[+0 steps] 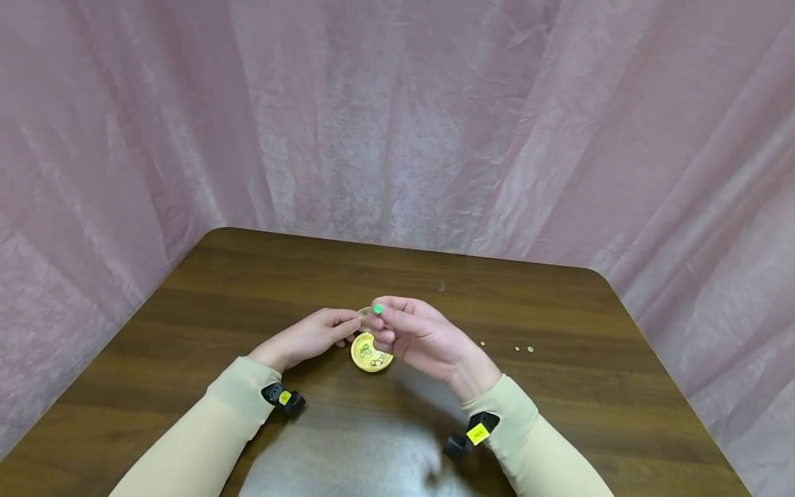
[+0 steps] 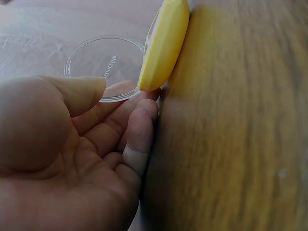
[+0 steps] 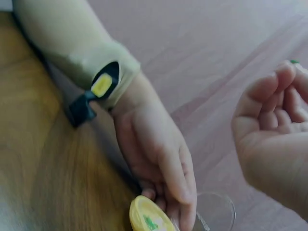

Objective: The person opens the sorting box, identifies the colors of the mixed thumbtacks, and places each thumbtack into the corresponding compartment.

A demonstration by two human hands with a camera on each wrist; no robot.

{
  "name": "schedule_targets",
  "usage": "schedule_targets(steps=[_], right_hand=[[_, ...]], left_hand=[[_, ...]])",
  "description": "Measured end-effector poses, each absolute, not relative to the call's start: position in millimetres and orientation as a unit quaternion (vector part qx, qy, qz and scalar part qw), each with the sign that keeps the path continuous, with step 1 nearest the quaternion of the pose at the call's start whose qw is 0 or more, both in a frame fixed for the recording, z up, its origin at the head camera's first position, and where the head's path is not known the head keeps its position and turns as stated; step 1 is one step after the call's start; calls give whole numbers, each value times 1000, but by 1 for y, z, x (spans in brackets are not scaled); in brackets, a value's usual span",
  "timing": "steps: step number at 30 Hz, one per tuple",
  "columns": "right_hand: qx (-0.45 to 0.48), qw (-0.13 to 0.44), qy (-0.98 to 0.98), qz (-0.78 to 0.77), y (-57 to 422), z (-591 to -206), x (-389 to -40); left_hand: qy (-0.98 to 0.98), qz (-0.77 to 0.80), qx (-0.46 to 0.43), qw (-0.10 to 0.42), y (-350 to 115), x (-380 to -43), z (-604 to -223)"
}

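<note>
A small bright green piece (image 1: pixel 378 309) is pinched between thumb and fingertip of my right hand (image 1: pixel 428 337), raised over the table. Its exact kind is too small to tell. Below, a round yellow case (image 1: pixel 371 370) lies on the table, holding green bits and small ring-like pieces. My left hand (image 1: pixel 307 339) pinches the case's clear round lid (image 2: pixel 91 57) between thumb and fingers. The lid stands raised beside the yellow case, with lettering on it, and the left fingers lie close to the case's edge. In the head view my right fingers partly cover the lid.
Several small pale round pieces lie on the wooden table (image 1: pixel 528 414) right of my right hand, among them a disc (image 1: pixel 531 349) and another disc (image 1: pixel 482 344). Pink curtains (image 1: pixel 385 124) hang behind and around the table. Each wrist wears a dark camera mount.
</note>
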State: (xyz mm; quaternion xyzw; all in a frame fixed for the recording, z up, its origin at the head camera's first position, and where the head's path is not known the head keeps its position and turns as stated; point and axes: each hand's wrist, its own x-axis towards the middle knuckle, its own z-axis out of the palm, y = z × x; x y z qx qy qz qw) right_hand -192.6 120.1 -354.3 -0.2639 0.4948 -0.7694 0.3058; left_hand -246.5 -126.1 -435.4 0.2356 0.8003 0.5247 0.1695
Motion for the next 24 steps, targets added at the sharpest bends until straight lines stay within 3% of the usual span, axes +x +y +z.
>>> schedule_targets(steps=[9, 20, 24], right_hand=[[-333, 310, 437, -776, 124, -343, -187], [-312, 292, 478, -767, 129, -343, -189], [-283, 249, 590, -714, 130, -344, -191]], left_hand=[[810, 516, 227, 163, -127, -248, -435], [807, 516, 233, 169, -128, -250, -437], [805, 518, 232, 172, -128, -250, -437]])
